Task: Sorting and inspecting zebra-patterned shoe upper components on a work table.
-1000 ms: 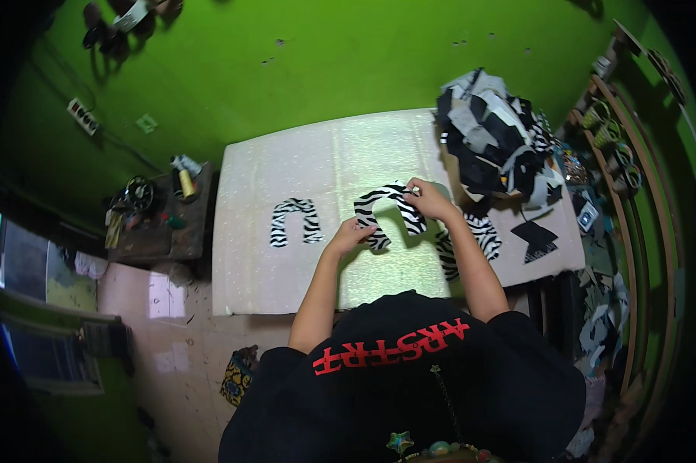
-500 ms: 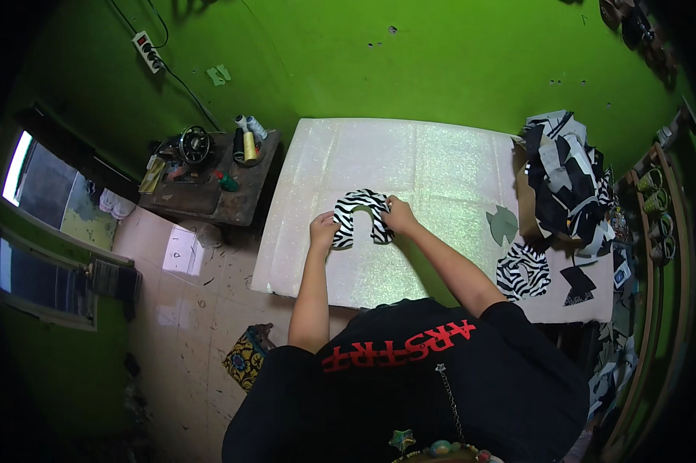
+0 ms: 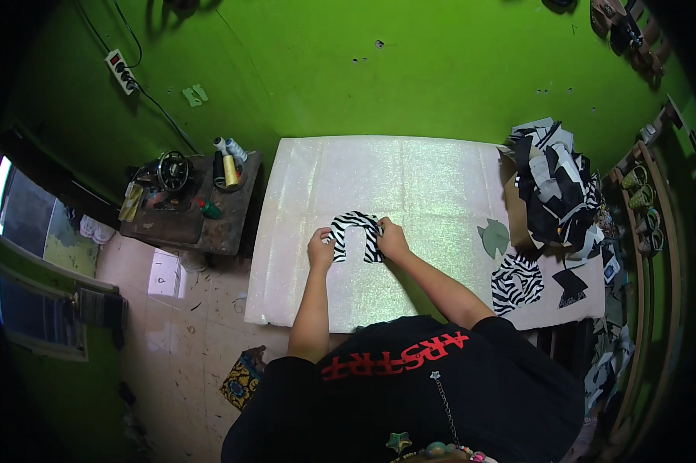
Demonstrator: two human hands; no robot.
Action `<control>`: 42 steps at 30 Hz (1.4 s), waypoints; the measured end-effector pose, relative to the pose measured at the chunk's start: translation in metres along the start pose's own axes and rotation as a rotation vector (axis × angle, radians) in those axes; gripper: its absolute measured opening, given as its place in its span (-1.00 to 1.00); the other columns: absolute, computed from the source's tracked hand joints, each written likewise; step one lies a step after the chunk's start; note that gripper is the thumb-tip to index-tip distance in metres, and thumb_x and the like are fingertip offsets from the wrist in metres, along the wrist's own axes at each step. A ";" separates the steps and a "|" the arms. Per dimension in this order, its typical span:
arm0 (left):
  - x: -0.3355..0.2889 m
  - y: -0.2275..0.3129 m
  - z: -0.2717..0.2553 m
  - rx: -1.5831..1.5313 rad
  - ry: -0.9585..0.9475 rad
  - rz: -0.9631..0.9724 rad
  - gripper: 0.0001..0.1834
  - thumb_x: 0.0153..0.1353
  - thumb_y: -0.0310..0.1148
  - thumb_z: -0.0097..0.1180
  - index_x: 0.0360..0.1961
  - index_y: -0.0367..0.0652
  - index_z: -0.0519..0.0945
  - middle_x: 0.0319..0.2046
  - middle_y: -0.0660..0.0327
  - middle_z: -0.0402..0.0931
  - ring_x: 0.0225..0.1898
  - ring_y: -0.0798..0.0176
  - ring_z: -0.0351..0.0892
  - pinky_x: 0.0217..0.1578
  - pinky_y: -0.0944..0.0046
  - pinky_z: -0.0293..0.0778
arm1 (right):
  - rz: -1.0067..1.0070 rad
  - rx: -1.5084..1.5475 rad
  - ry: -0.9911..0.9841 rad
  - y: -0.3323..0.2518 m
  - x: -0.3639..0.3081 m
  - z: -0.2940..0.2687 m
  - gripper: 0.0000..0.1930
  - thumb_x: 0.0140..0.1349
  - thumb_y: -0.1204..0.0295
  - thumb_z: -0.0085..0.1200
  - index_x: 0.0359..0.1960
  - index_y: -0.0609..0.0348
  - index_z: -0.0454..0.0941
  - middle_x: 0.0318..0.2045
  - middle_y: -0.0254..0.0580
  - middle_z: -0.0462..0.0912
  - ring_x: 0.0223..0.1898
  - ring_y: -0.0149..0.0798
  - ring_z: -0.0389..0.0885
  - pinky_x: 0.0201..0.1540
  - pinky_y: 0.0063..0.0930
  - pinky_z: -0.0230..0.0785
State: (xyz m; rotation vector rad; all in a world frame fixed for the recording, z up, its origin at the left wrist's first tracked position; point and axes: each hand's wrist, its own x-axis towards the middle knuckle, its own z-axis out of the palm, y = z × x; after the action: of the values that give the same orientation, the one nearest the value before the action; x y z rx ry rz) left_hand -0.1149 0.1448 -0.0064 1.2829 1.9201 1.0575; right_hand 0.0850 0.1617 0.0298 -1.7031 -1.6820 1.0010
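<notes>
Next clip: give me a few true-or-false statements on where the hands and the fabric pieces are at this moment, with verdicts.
1. Both hands rest on the zebra-striped arch-shaped piece. True: left hand and right hand press its two sides.
2. That piece lies on the floor. False: it lies on the glittery white sheet covering the table.
3. A heap of black-and-white scraps sits at the table's right end. True.
4. The thread cones stand on the white sheet. False: they stand on the dark side table at the left.
</notes>
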 end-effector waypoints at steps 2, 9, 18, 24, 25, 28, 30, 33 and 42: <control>0.001 -0.003 0.003 0.009 0.001 0.032 -0.66 -0.12 -0.55 0.16 -0.21 -0.16 0.51 -0.28 0.11 0.54 -0.24 0.16 0.53 -0.27 0.28 0.41 | -0.057 -0.045 0.035 0.002 0.001 0.001 -0.70 -0.08 0.62 -0.02 -0.22 0.28 0.40 -0.38 0.19 0.53 -0.26 0.13 0.50 -0.18 -0.19 0.35; -0.003 0.002 0.004 0.110 0.029 0.137 -0.66 -0.11 -0.57 0.13 -0.21 -0.16 0.51 -0.26 0.09 0.47 -0.18 0.09 0.47 -0.20 0.23 0.38 | -0.082 -0.075 0.094 0.000 -0.003 0.002 -0.72 -0.07 0.56 0.01 -0.23 0.28 0.42 -0.29 0.15 0.52 -0.19 0.07 0.48 -0.13 -0.24 0.33; -0.020 0.021 0.009 0.329 0.077 0.094 -0.67 -0.06 -0.49 0.14 -0.18 -0.01 0.56 -0.24 0.19 0.35 -0.16 0.13 0.35 -0.14 0.25 0.33 | -0.036 -0.196 0.052 0.003 -0.001 0.003 -0.71 -0.04 0.52 0.06 -0.22 0.20 0.39 -0.40 0.11 0.55 -0.30 0.06 0.53 -0.24 -0.18 0.37; -0.020 0.023 0.006 0.448 0.081 0.105 -0.69 -0.04 -0.42 0.16 -0.19 0.04 0.57 -0.22 0.22 0.35 -0.12 0.13 0.32 -0.11 0.23 0.32 | 0.015 -0.211 0.001 0.003 0.003 -0.002 -0.65 -0.07 0.37 0.11 -0.22 0.20 0.38 -0.42 0.11 0.56 -0.35 0.07 0.55 -0.28 -0.20 0.40; -0.020 0.029 0.006 0.477 0.076 0.104 -0.69 -0.04 -0.40 0.15 -0.19 0.02 0.56 -0.20 0.22 0.35 -0.11 0.12 0.32 -0.10 0.22 0.31 | 0.071 -0.223 -0.055 0.004 0.006 -0.007 -0.55 -0.10 0.30 0.13 -0.17 0.23 0.32 -0.39 0.13 0.55 -0.31 0.07 0.55 -0.24 -0.22 0.39; -0.024 0.045 0.009 0.382 0.145 0.091 -0.69 -0.03 -0.39 0.13 -0.18 -0.02 0.54 -0.19 0.19 0.36 -0.07 0.09 0.31 -0.07 0.18 0.30 | -0.029 -0.199 0.018 -0.004 0.001 -0.017 -0.46 -0.11 0.28 0.14 -0.10 0.24 0.24 -0.33 0.15 0.53 -0.27 0.06 0.53 -0.20 -0.22 0.37; -0.019 0.043 0.013 0.350 0.145 0.209 -0.72 0.02 -0.34 0.12 -0.20 -0.13 0.51 -0.26 0.18 0.43 -0.18 0.19 0.40 -0.15 0.24 0.35 | -0.107 -0.233 -0.062 -0.022 -0.003 -0.025 -0.37 -0.15 0.33 0.19 -0.02 0.24 0.18 -0.26 0.14 0.50 -0.20 0.06 0.50 -0.14 -0.24 0.34; -0.016 0.062 0.012 -0.503 -0.503 -0.144 -0.74 0.10 -0.28 0.11 -0.29 -0.26 0.50 -0.45 0.22 0.53 -0.48 0.48 0.42 -0.47 0.47 0.34 | -0.246 -0.300 -0.108 -0.035 -0.003 -0.023 -0.28 -0.21 0.35 0.26 0.03 0.27 0.18 -0.24 0.15 0.49 -0.16 0.07 0.48 -0.11 -0.23 0.33; 0.008 0.037 0.007 -0.453 -0.472 -0.148 -0.79 0.10 -0.43 0.08 -0.29 -0.38 0.49 -0.50 0.17 0.55 -0.55 0.45 0.43 -0.54 0.47 0.35 | -0.218 0.006 -0.297 -0.011 0.030 -0.020 -0.59 -0.14 0.39 0.18 -0.20 0.29 0.44 -0.45 0.02 0.56 -0.44 -0.12 0.54 -0.34 -0.36 0.38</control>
State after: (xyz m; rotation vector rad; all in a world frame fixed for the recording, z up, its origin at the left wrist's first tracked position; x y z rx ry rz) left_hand -0.0951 0.1619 0.0213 1.0021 1.3063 0.9405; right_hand 0.0929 0.1948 0.0467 -1.3810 -1.9981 1.1952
